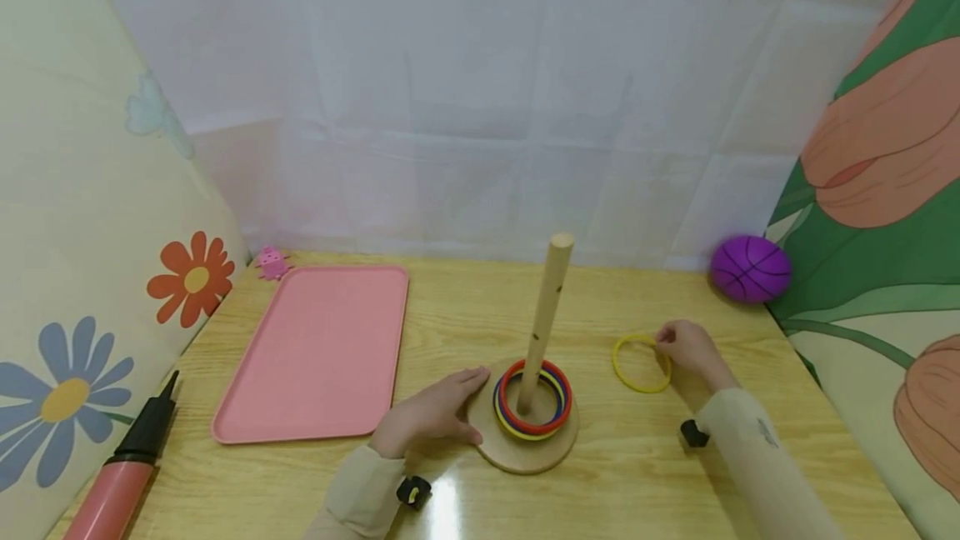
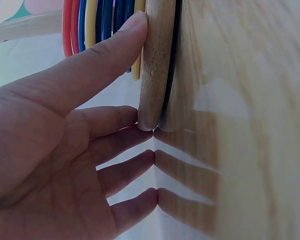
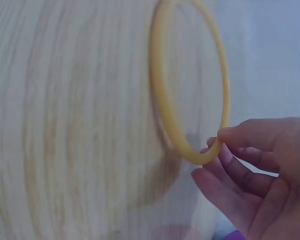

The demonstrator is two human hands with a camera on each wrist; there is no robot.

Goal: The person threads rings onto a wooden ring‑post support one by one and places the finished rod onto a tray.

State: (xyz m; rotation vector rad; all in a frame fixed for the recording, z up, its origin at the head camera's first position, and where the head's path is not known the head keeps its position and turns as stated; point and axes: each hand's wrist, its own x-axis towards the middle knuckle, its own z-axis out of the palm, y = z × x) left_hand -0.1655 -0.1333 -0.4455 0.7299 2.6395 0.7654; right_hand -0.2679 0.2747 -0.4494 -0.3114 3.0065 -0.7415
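A round wooden base (image 1: 521,461) carries an upright wooden peg (image 1: 546,298). Stacked around the peg's foot are several red, blue and yellow rings (image 1: 566,419). My left hand (image 1: 438,411) rests at the base's left side. In the left wrist view its thumb lies over the base (image 2: 155,75) and the fingertips reach the rim and the table. To the right of the stand, my right hand (image 1: 690,348) pinches a yellow ring (image 1: 621,373) at its right side. The right wrist view shows this ring (image 3: 162,90) tilted close over the table, between thumb and fingers.
A pink tray (image 1: 322,357) lies left of the stand, with a small pink toy (image 1: 272,263) behind it. A pump with a black nozzle (image 1: 123,473) is at the front left. At the back right sits a purple ball (image 1: 750,269). White cloth (image 1: 480,107) hangs behind.
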